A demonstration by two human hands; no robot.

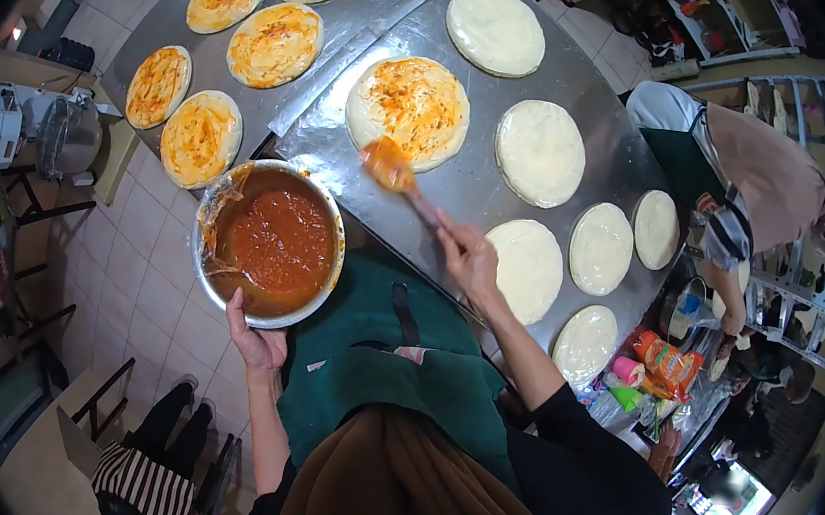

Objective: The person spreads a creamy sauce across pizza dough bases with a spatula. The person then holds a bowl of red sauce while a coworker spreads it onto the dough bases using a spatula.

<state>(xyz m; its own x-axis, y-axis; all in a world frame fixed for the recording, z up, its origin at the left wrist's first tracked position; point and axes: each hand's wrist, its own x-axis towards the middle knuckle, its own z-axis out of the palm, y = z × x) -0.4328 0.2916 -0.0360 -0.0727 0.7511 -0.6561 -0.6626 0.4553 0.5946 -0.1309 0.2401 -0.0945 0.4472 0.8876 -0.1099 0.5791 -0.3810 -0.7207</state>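
My left hand point(257, 338) grips the rim of a metal bowl point(333, 267) from below, its thumb over the edge. Red-orange sauce point(282, 236) fills part of the bowl, and clear plastic film clings inside its left wall. In my right hand point(469, 257) is the handle of a spoon point(390, 167), slightly blurred, with sauce on its head. The spoon's head is over the near-left edge of a flat round dough point(410, 106) streaked with sauce; whether they touch I cannot tell. Close to my right hand lies a plain dough round point(524, 269).
Several plain dough rounds point(540, 153) lie on the metal table point(362, 214). Sauce-covered rounds point(276, 44) rest on the adjoining metal surface at the left. A co-worker point(753, 173) bends at the right end, near colourful packets point(664, 366). Another person point(155, 462) is at lower left.
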